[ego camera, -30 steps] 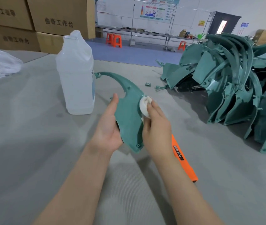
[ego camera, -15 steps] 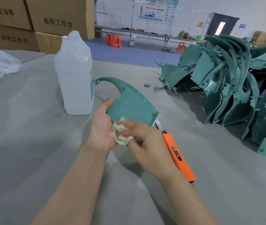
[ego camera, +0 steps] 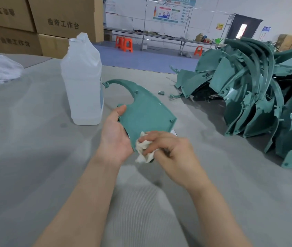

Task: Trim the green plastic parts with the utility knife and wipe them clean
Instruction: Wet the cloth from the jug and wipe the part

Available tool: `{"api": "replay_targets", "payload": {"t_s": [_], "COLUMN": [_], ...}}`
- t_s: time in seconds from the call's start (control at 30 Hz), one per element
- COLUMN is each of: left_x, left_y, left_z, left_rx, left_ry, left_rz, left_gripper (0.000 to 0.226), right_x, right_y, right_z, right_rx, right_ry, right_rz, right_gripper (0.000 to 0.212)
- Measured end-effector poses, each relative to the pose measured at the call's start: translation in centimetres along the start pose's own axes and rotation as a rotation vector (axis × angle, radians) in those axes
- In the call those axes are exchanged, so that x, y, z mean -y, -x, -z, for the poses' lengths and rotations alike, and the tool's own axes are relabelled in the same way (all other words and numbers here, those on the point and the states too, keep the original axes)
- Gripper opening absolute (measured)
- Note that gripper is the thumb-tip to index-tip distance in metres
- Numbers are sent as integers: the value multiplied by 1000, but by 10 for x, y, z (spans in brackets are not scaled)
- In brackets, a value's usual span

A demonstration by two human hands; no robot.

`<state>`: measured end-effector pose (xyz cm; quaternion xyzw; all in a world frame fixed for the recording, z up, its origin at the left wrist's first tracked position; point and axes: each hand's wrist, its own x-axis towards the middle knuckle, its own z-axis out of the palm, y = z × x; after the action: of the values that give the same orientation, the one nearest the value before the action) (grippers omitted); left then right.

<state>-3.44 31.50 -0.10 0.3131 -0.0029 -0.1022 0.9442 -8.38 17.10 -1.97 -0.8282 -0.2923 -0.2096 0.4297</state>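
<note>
While the away-pointing green part (ego camera: 147,113) is gripped by the left hand (ego camera: 115,139), a rag (ego camera: 144,149) is pinched onto its near end by the right hand (ego camera: 172,150).

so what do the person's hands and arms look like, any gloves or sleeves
The left hand and right hand are both bare: no gloves, rings, watch or wristband. No sleeve shows anywhere up to the picture's lower edge.
</note>
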Motion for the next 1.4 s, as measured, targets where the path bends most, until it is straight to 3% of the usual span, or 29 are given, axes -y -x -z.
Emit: {"api": "replay_targets", "payload": {"t_s": [0.13, 0.2, 0.33, 0.43, 0.53, 0.6, 0.7, 0.77, 0.87, 0.93, 1.03, 1.17, 1.33, 1.4], "left_x": [3, 4, 10, 19, 28, 33, 38, 42, 44, 36, 12, -11, -20, -23], "left_y": [2, 3, 3, 1, -1, -2, -2, 1, 4, 4, 4, 10, 19, 22], "left_z": [-6, -9, -13, -16, -20, -22, -23, -24, -23, -21, -14, -5, -2, 1], "left_rx": [-47, -28, 4, 7, -12, 1, 43, 67, 102, 102, 75, 43, 18, 1], "left_ry": [-97, -108, -81, -68, -47, -23, 5, -40, -209, -312, -372, -476, -651, -717], "left_rz": [2, 6, 33, 59, 75, 91, 113, 146, 190, 179, 144, 159, 215, 223], "left_gripper": [34, 29, 37, 35, 38, 41, 41, 41, 32, 26, 24, 29, 31, 30], "right_x": [-16, -15, -7, -1, 4, 3, -5, -14, -33, -43, -48, -40, -12, -6], "right_y": [-3, -3, -4, -3, 5, 9, 6, -3, -18, -25, -30, -34, -26, -26], "right_z": [22, 23, 21, 19, 8, -4, -15, -11, 3, 5, 0, 14, 21, 18], "right_rx": [-305, -430, -565, -485, -291, -231, -405, -539, -670, -628, -590, -693, -315, -204], "right_ry": [211, 189, -411, -648, -681, -505, -183, -102, -177, -197, -206, -282, -435, -374], "right_rz": [-387, -546, -723, -841, -819, -781, -668, -676, -786, -811, -770, -653, -384, -320], "right_gripper": [31, 31, 15, 22, 23, 27, 40, 43, 44, 40, 39, 40, 33, 33]}}
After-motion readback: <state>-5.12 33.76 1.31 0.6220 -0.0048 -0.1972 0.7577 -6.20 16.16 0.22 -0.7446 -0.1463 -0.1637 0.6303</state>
